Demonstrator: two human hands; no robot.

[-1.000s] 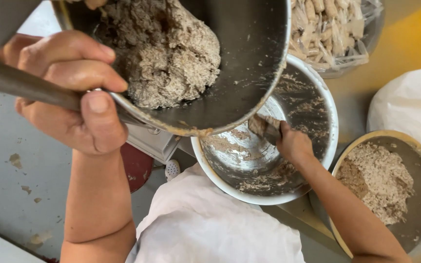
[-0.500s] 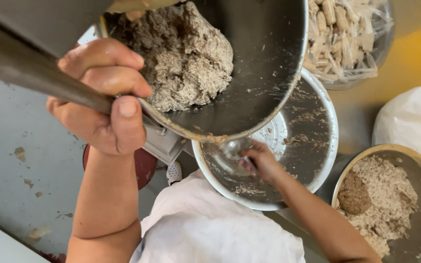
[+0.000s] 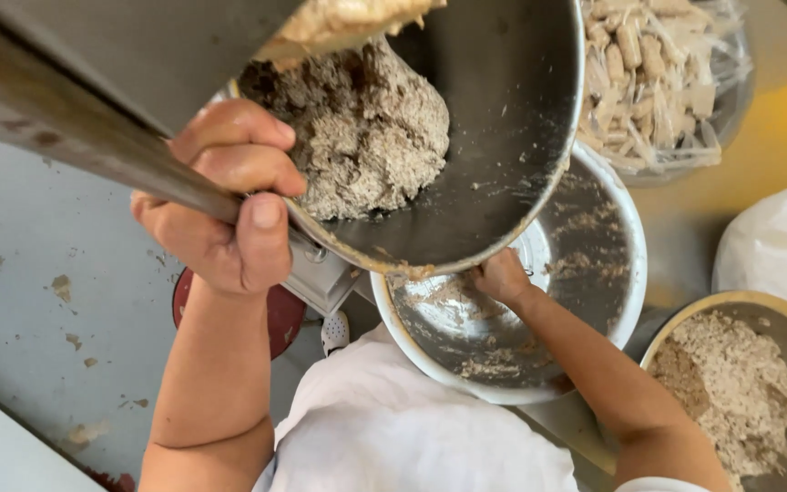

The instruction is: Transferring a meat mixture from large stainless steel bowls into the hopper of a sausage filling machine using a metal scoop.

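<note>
1. The pan (image 3: 494,118) is tipped up high, with a grey lump of dough (image 3: 366,137) inside.
2. The left hand (image 3: 225,205) is wrapped tight around the pan's handle (image 3: 66,128).
3. The right hand (image 3: 501,276) reaches into the bowl (image 3: 612,301) below; I cannot tell its grip.
4. A pot (image 3: 749,392) of crumbs sits at the right.

The pan (image 3: 494,137) you tilted was smooth, dull-sheen metal, and the mass (image 3: 366,137) in it looked coarse, crumbly and matt. The bowl (image 3: 594,273) below was glossy metal smeared with rough residue. The bag (image 3: 667,82) behind was clear, shiny plastic.
</note>
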